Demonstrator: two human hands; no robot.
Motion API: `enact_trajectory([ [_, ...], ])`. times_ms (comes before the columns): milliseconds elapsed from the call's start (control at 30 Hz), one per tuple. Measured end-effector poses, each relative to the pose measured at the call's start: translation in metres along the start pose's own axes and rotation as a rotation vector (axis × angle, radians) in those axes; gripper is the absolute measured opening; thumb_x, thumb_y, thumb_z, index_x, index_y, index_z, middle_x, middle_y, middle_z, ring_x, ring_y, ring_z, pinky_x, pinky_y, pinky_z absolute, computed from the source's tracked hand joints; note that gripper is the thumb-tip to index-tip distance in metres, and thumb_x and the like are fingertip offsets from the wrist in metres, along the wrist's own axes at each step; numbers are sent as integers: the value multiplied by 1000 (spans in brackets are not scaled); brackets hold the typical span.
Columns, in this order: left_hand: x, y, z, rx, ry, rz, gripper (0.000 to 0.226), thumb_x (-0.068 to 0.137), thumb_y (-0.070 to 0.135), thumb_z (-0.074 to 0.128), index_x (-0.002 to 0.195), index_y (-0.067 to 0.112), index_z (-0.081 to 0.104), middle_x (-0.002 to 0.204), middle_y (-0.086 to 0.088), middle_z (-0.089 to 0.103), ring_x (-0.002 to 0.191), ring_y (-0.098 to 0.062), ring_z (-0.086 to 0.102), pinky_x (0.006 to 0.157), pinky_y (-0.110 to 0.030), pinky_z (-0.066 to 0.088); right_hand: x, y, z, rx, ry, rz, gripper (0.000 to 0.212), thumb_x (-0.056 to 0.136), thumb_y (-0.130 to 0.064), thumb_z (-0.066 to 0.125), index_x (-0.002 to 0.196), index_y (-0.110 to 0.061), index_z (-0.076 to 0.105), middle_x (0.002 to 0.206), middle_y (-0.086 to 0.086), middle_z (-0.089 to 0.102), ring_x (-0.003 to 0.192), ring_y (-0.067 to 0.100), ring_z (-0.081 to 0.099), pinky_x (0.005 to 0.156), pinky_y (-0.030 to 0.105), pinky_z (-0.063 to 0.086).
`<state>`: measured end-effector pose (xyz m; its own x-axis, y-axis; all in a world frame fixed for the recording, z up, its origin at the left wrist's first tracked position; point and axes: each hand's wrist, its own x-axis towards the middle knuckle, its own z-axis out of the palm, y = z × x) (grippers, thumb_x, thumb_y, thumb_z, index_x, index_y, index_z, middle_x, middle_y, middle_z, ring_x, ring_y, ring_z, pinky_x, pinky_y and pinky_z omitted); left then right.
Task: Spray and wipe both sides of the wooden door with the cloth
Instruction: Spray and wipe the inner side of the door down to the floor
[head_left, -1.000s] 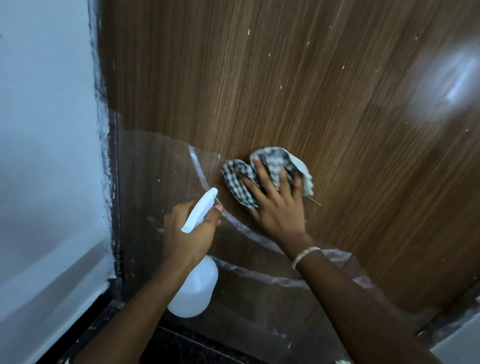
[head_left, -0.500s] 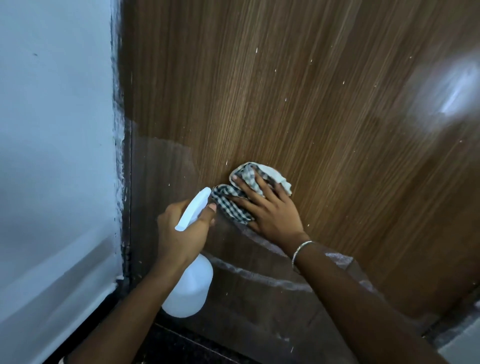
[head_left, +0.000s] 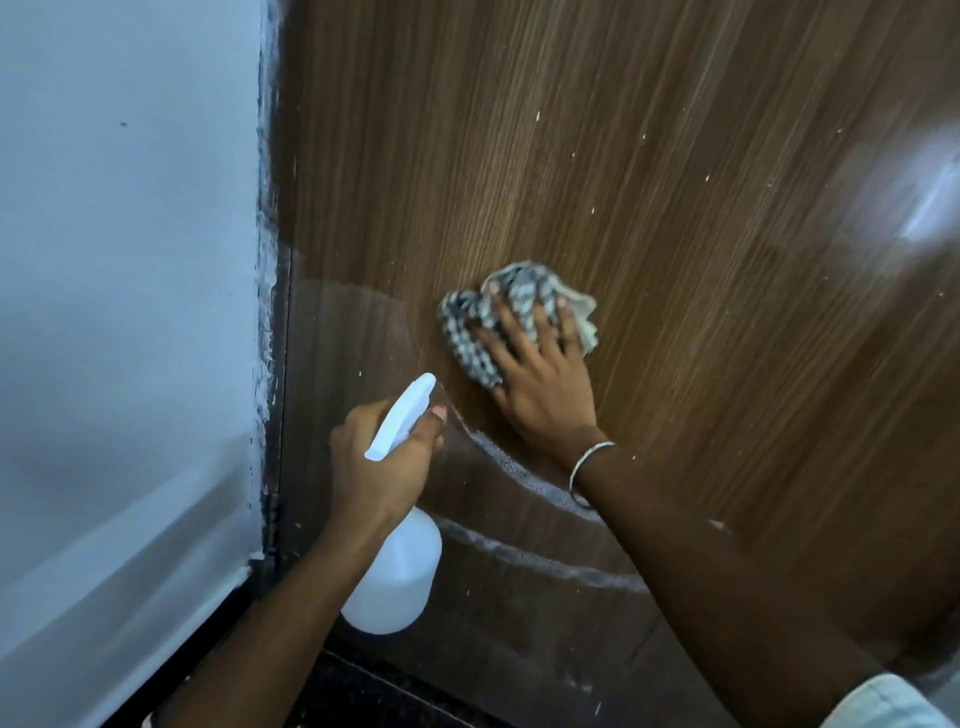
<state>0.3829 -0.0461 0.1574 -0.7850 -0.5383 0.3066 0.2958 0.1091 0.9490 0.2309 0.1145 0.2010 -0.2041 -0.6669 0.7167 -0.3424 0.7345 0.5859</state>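
Note:
The brown wooden door (head_left: 649, 182) fills most of the view, with white specks on it and a clear plastic film over its lower part. My right hand (head_left: 540, 384) presses a crumpled black-and-white checked cloth (head_left: 511, 312) flat against the door near the middle. My left hand (head_left: 376, 462) holds a white spray bottle (head_left: 395, 577) by its neck, nozzle pointing up toward the door, just below and left of the cloth. A thin bangle sits on my right wrist.
A pale wall (head_left: 124, 312) runs down the left side, meeting the door at a dark frame edge (head_left: 278, 415) smeared with white paint. Dark floor (head_left: 363, 691) shows at the bottom. A light glare (head_left: 924, 202) reflects on the door at right.
My right hand has slid the cloth across the door, first down and left, then back up and right. The bottle in my left hand has stayed nearly still.

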Motion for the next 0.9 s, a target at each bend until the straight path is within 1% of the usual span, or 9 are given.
enact_trajectory([
  [67, 0, -1, -4, 1, 1, 33, 4, 85, 31, 76, 83, 30, 73, 74, -1, 74, 71, -20, 72, 67, -38, 61, -23, -24, 22, -11, -56, -210, 60, 98, -43, 50, 155, -23, 43, 163, 12, 36, 150, 40, 29, 127, 55, -3],
  [133, 0, -4, -9, 0, 7, 21, 10, 86, 32, 76, 92, 29, 70, 80, 1, 73, 74, -20, 71, 66, -31, 57, -39, -40, 35, -47, -130, -340, 61, 97, -41, 45, 155, -26, 42, 163, 11, 37, 151, 37, 29, 126, 52, 1],
  [267, -1, -10, -24, -6, 27, -8, 6, 86, 27, 75, 84, 32, 72, 74, 7, 71, 74, -19, 70, 67, -29, 55, -37, -41, 29, -188, -110, -390, 57, 99, -45, 40, 153, -31, 45, 166, 4, 30, 153, 30, 27, 120, 56, 11],
  [367, 3, -14, -33, 15, 32, 11, 29, 87, 27, 76, 66, 47, 70, 65, 8, 71, 69, -17, 71, 68, -34, 58, -11, -28, 13, -193, 30, -302, 51, 97, -40, 53, 146, -27, 52, 167, 3, 30, 151, 28, 30, 118, 53, 17],
  [567, 9, -23, -37, -4, 91, -17, 17, 86, 32, 75, 74, 33, 62, 78, 5, 71, 74, -23, 69, 69, -31, 58, 76, 13, -7, -98, 177, -26, 48, 106, -31, 51, 148, -8, 51, 166, 16, 20, 154, 35, 15, 125, 56, 19],
  [667, 11, -22, -38, -13, 102, -20, 17, 87, 31, 74, 76, 34, 61, 79, 7, 70, 74, -21, 68, 67, -28, 55, 78, -2, -1, -81, 143, 63, 51, 109, -29, 39, 154, -4, 40, 168, 20, 20, 157, 35, 14, 127, 55, 13],
  [767, 10, -24, -39, -11, 112, -33, 23, 87, 28, 74, 76, 38, 57, 77, 11, 67, 72, -19, 67, 71, -29, 57, 64, -30, 10, 41, 101, 88, 62, 106, -27, 43, 163, -13, 22, 170, 19, 10, 158, 34, 6, 128, 54, 7],
  [833, 10, -25, -43, 21, 112, -11, 27, 87, 25, 75, 70, 40, 60, 67, 8, 69, 67, -15, 68, 70, -32, 59, 43, -52, 24, 104, 52, -45, 74, 99, -25, 53, 164, -18, 19, 169, 19, 12, 158, 35, 8, 127, 54, 7],
  [900, 9, -27, -49, 41, 119, -6, 26, 87, 22, 75, 70, 39, 65, 69, 4, 72, 66, -12, 69, 71, -35, 59, 13, -76, 42, 94, -30, -280, 77, 95, -25, 53, 163, -10, 20, 168, 18, 18, 157, 36, 13, 127, 53, 8],
])
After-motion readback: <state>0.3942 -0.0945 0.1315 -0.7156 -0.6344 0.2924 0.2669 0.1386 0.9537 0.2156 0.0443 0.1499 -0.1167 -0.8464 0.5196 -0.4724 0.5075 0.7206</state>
